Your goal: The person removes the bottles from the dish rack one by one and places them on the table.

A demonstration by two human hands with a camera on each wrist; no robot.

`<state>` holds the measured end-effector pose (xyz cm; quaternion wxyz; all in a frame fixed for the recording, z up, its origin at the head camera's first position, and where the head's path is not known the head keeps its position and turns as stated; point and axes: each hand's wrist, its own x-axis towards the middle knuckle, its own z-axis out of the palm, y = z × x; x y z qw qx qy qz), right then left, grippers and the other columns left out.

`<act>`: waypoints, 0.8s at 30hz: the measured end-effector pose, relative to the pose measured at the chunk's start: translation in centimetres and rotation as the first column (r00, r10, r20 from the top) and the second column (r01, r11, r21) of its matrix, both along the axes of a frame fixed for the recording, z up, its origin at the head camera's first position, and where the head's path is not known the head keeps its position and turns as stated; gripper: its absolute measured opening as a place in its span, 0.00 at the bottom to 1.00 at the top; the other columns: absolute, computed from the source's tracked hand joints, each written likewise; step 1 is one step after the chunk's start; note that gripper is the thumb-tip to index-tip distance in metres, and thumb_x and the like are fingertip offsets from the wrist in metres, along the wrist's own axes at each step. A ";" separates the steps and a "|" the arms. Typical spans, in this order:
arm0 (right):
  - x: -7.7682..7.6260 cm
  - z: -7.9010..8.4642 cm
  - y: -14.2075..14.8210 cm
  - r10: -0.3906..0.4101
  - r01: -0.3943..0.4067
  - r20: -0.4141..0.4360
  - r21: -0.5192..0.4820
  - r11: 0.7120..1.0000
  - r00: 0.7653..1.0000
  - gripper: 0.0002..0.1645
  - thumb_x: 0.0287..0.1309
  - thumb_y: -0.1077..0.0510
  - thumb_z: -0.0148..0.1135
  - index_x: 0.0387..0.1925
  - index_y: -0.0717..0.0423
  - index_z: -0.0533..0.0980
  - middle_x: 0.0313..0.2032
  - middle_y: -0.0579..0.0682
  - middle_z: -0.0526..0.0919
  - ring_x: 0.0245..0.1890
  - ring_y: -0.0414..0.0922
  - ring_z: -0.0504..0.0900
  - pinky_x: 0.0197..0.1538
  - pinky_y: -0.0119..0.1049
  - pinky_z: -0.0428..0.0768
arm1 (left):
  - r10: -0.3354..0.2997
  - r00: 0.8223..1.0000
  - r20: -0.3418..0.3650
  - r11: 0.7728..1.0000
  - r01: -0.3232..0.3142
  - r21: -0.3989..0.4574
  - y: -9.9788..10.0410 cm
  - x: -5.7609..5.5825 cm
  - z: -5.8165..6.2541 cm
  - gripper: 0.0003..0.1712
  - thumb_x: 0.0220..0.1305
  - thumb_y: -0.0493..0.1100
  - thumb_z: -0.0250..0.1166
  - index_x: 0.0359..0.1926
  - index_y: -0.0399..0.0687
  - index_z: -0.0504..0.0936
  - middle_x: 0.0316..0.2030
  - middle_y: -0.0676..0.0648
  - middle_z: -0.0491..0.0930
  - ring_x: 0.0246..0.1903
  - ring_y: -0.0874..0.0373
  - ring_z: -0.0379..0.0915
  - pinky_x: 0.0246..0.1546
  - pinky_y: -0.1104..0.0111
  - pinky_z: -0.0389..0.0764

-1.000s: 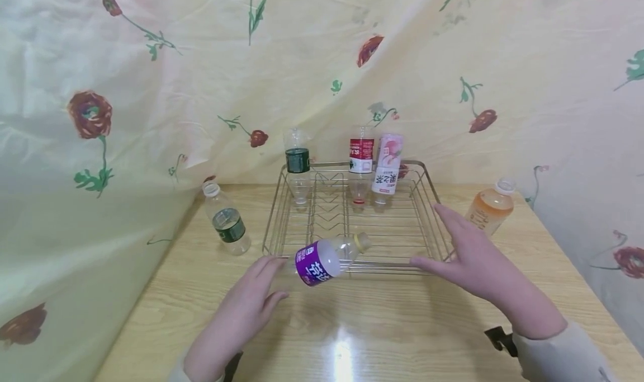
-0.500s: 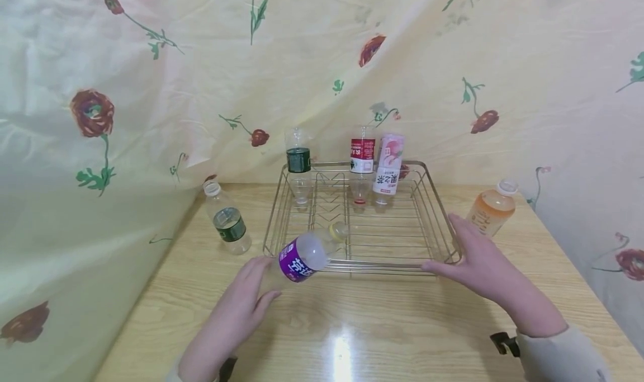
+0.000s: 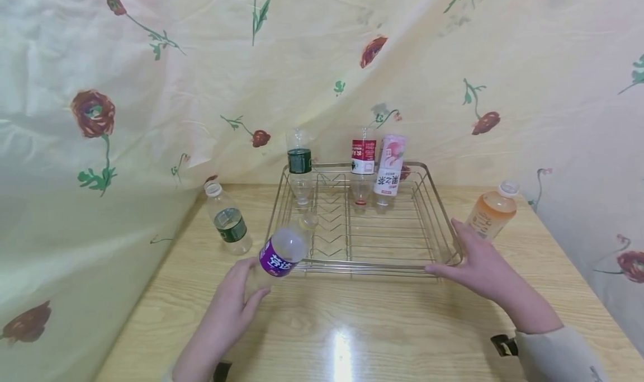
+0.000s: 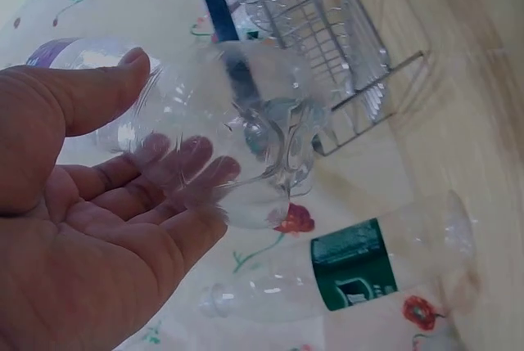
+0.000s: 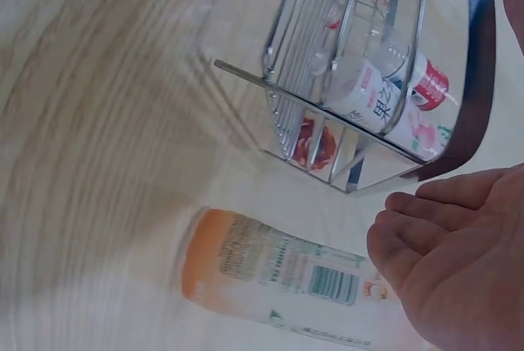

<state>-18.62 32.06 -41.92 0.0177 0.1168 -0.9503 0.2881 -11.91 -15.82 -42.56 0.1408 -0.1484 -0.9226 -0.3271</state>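
Observation:
My left hand (image 3: 228, 301) grips the lower end of a clear plastic bottle (image 3: 278, 256) with a purple label. In the left wrist view my thumb and fingers (image 4: 190, 155) lie round its clear base. The bottle is tilted, its yellowish cap end over the front left of a wire dish rack (image 3: 392, 265). My right hand (image 3: 483, 264) is spread at the rack's front right corner, thumb and fingers apart and holding nothing. Whether it touches the wire is hard to tell. Upside down in the rack stand a green-label bottle (image 3: 299, 161), a red-label bottle (image 3: 363, 157) and a pink-and-white bottle (image 3: 389, 166).
A green-label bottle (image 3: 230, 224) stands upright left of the rack. An orange-tinted bottle (image 3: 493, 210) stands to the right, just beyond my right hand. Flowered cloth (image 3: 322, 63) hangs behind and beside the wooden table (image 3: 382, 326).
My left hand has moved left with the purple-label bottle, whose cap end has swung left and farther back. My right hand has shifted slightly right and down, to the rack's corner.

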 end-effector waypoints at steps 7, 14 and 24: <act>-0.3 -0.5 -0.1 -0.005 0.005 0.017 0.005 1.000 1.000 0.77 0.48 0.32 0.77 0.77 0.71 0.43 0.72 0.78 0.50 0.68 0.78 0.52 0.61 0.77 0.58 | 0.007 0.999 -0.035 0.999 -0.006 0.043 -0.6 -0.4 -0.7 0.35 0.57 0.32 0.76 0.63 0.32 0.71 0.59 0.34 0.76 0.60 0.39 0.73 0.62 0.44 0.72; -0.4 -0.6 0.0 0.007 -0.007 0.036 0.009 1.000 0.999 0.78 0.49 0.30 0.75 0.78 0.70 0.40 0.73 0.78 0.47 0.69 0.78 0.50 0.63 0.76 0.56 | 0.062 0.994 -0.089 0.995 -0.054 0.088 -1.3 -0.9 -1.4 0.36 0.57 0.31 0.75 0.64 0.29 0.69 0.60 0.31 0.75 0.60 0.36 0.72 0.62 0.42 0.71; -0.5 -0.5 0.0 0.012 -0.013 0.058 0.009 1.000 0.998 0.78 0.50 0.30 0.74 0.78 0.70 0.39 0.73 0.78 0.48 0.69 0.78 0.50 0.62 0.77 0.57 | 0.127 0.992 -0.017 0.973 -0.122 0.196 -2.2 -1.8 -2.4 0.32 0.58 0.30 0.74 0.62 0.30 0.71 0.59 0.31 0.76 0.62 0.35 0.70 0.65 0.41 0.66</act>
